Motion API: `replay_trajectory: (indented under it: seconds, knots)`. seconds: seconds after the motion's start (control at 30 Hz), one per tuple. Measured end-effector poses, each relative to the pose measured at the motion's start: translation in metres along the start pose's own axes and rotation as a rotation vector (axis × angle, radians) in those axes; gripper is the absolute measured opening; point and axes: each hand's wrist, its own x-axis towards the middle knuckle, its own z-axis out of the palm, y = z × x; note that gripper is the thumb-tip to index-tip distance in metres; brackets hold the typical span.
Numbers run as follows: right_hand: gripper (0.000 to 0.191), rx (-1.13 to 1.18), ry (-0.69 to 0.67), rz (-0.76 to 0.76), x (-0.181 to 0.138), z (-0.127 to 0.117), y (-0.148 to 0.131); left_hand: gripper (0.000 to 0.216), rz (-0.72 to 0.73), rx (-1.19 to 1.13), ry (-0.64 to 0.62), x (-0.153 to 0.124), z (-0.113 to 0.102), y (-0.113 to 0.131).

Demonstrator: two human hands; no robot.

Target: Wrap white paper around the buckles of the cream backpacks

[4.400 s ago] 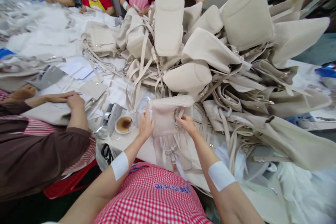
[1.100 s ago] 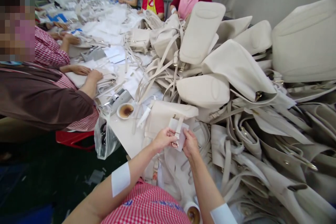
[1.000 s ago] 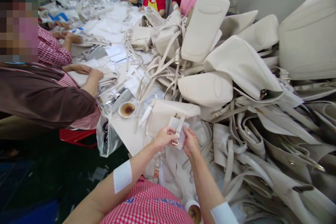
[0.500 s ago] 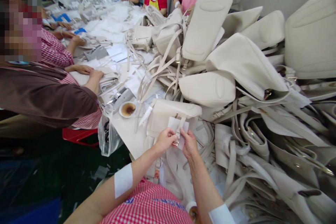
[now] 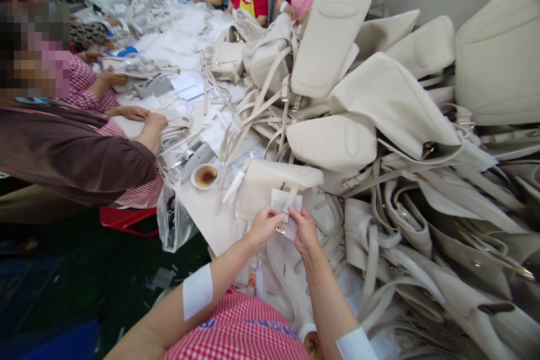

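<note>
A cream backpack (image 5: 270, 183) lies at the table's near edge in front of me. From its flap hangs a short strap with a gold buckle (image 5: 280, 229), backed by a small white sheet (image 5: 282, 201). My left hand (image 5: 261, 226) pinches the buckle end of the strap from the left. My right hand (image 5: 304, 229) pinches the same strap and sheet from the right. Both hands are closed, fingertips almost touching.
A high pile of cream backpacks (image 5: 379, 101) and loose straps fills the right. A small dish (image 5: 204, 176) with brown liquid and a grey tool (image 5: 194, 157) sit left of my backpack. A plastic bag (image 5: 171, 225) hangs off the table edge. A co-worker's arms (image 5: 139, 124) rest at left; other people work at the far end.
Over the last second my hands have stayed pinched on the strap and sheet, barely shifting. Earlier they held the backpack's body. The co-worker farther left has moved a hand along the table.
</note>
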Motion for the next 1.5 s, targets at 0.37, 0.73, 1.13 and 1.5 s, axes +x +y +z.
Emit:
replay_trajectory:
  seconds: [0.37,0.73,1.13,1.5]
  knots:
    - [0.034,-0.013,0.120,-0.081,-0.003,0.004,0.004,0.033,0.061,-0.058,-0.063,0.017,0.002,0.011]
    - [0.023,0.074,-0.092,0.121,-0.008,-0.029,-0.010,0.026,0.006,-0.070,-0.197,0.017,-0.003,0.019]
    - [0.034,-0.328,0.124,-0.168,-0.006,0.004,0.015,0.016,0.212,0.203,0.036,0.019,0.013,0.011]
    - [0.024,-0.593,0.268,-0.304,-0.005,0.003,0.008,0.012,0.150,0.161,-0.197,0.040,0.003,0.033]
